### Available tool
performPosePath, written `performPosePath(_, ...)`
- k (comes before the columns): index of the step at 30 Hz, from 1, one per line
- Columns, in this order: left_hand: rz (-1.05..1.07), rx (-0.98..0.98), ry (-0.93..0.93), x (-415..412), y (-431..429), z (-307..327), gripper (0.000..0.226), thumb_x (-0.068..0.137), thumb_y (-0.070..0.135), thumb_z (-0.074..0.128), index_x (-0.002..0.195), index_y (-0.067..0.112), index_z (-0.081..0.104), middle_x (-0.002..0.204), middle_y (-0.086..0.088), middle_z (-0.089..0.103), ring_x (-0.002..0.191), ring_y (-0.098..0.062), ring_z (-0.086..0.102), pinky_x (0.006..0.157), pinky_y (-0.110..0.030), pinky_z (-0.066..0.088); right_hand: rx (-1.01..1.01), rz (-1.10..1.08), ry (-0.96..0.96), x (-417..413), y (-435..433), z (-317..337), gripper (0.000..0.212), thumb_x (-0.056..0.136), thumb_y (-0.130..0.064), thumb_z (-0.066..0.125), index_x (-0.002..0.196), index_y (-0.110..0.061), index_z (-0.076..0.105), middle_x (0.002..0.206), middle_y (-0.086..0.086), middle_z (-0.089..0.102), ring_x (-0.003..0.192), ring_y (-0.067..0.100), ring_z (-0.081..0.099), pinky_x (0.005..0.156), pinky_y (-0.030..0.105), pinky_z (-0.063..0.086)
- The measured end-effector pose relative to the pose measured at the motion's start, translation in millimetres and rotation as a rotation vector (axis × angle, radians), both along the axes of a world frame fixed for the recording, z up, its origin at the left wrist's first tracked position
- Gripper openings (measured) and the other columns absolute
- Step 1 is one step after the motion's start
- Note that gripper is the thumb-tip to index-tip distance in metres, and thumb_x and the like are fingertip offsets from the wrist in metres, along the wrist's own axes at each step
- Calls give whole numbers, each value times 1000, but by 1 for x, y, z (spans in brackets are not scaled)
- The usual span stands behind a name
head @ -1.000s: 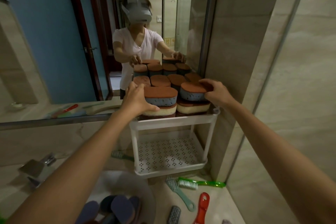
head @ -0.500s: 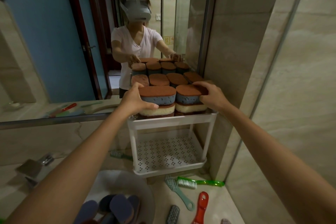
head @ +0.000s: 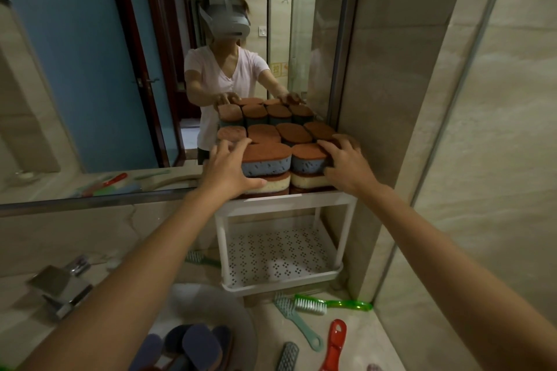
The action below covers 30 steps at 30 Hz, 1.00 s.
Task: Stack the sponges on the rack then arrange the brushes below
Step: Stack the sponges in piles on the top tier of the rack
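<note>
A white two-tier rack [head: 286, 205] stands against the mirror. Its top tier holds several sponges with rust-red tops, stacked two high. My left hand [head: 229, 169] grips the left end of the front-left blue sponge [head: 268, 159], fingers on top and thumb beneath. My right hand [head: 346, 163] clasps the right end of the front-right blue sponge [head: 307, 159]. The two sponges touch and rest on yellow sponges [head: 304, 181]. The perforated lower shelf [head: 277, 253] is bare. On the counter below lie a green brush [head: 328, 306], a teal brush [head: 298, 322], a red brush [head: 334, 343] and a grey brush [head: 287, 357].
The sink basin [head: 211, 298] at lower left holds several dark blue sponges [head: 193, 346]. A chrome faucet [head: 60, 286] sits further left. Another teal brush [head: 200, 259] lies left of the rack. The mirror [head: 90, 69] is behind and a tiled wall [head: 452, 129] close on the right.
My right hand has pushed the front-right blue sponge leftward until it meets the front-left one. My left hand has stayed on the front-left sponge, spreading its fingers over the top.
</note>
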<state>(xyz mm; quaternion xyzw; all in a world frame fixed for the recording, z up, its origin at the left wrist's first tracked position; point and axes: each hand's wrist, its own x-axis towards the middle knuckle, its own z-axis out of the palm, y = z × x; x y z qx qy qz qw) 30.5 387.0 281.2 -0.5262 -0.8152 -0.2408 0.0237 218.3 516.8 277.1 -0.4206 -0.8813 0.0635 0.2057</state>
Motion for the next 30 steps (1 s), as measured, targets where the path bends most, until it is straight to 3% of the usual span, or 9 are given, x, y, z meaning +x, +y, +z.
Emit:
performPosePath(4, -36, 29, 328, 18, 2, -4, 81, 80, 56, 59, 147, 30, 23, 151, -9, 22, 142, -27, 17, 111, -43, 25, 126, 75, -44, -3, -13, -9, 66, 85, -32, 50, 146, -27, 25, 155, 4, 18, 145, 28, 7, 118, 52, 10)
performPosePath(8, -31, -13, 410, 26, 6, -13, 67, 90, 53, 45, 148, 33, 19, 153, -8, 27, 141, -27, 22, 114, -45, 16, 151, 82, -36, -5, -17, -18, 69, 77, -47, 34, 144, -33, 28, 154, 3, 25, 144, 26, 13, 118, 53, 3)
performPosePath(11, -17, 4, 428, 26, 5, -15, 60, 93, 50, 43, 147, 32, 23, 150, -8, 30, 139, -27, 26, 113, -44, 20, 105, 70, -5, -5, -16, -16, 63, 84, -53, 38, 144, -34, 29, 154, 1, 24, 143, 26, 14, 117, 53, 13)
performPosePath(14, -10, 3, 386, 26, 6, -18, 58, 94, 46, 43, 146, 32, 24, 150, -8, 30, 139, -27, 25, 112, -45, 23, 70, 65, 4, -7, -14, -14, 55, 92, -48, 44, 143, -34, 30, 153, 0, 24, 142, 27, 15, 112, 51, 24)
performPosePath(17, -8, -39, 383, 31, 8, -16, 58, 94, 46, 42, 147, 30, 24, 150, -9, 30, 139, -29, 23, 112, -48, 24, 63, 58, -22, -10, -14, -11, 54, 93, -48, 42, 143, -33, 30, 153, 0, 25, 142, 28, 17, 112, 51, 25)
performPosePath(21, -22, -83, 330, 34, 7, -2, 61, 91, 59, 35, 145, 29, 31, 150, -8, 31, 140, -28, 24, 114, -54, 15, 57, 41, -46, -10, -15, -7, 52, 93, -50, 39, 142, -34, 33, 153, -1, 27, 143, 27, 17, 115, 57, 9)
performPosePath(23, -14, 13, 230, 30, 8, 6, 57, 94, 56, 30, 141, 25, 39, 148, -9, 35, 139, -28, 26, 115, -53, 15, 101, 48, 9, -9, -15, -1, 51, 92, -51, 36, 139, -32, 38, 149, -1, 34, 142, 25, 20, 115, 55, 0)
performPosePath(27, 106, 232, 27, 13, 17, 25, 44, 97, 35, 34, 135, 14, 45, 141, -13, 42, 132, -31, 34, 109, -44, 28, 84, 72, 154, -15, -11, 19, 49, 93, -43, 38, 135, -21, 46, 143, 5, 41, 136, 27, 30, 115, 45, 20)
performPosePath(30, 204, 195, -191, -6, 32, 32, 46, 97, 27, 36, 139, 11, 37, 144, -17, 35, 134, -35, 33, 109, -45, 29, -19, 24, 233, -27, 5, 32, 39, 96, -33, 39, 129, -16, 53, 137, 12, 48, 126, 31, 43, 103, 39, 36)
